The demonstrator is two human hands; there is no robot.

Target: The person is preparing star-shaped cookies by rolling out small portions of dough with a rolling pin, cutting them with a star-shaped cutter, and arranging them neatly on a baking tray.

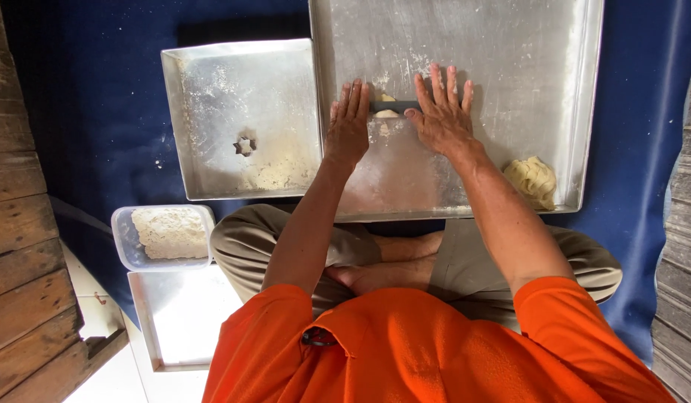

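My left hand (348, 123) and my right hand (442, 116) lie flat, fingers stretched out, on the two ends of a dark rolling pin (394, 107) on a large floured metal tray (509, 45). A small flat piece of pale dough (387, 113) shows under the pin between the hands. Most of the pin is hidden under my palms. A crumpled lump of dough (531, 180) rests at the tray's near right corner.
A smaller metal tray (211, 89) to the left holds a star-shaped cutter (244, 145) and flour. Near my left knee stand a plastic box (125, 242) with a block of dough and another shiny tray (147, 321). Blue cloth (91, 112) covers the floor; wooden boards edge both sides.
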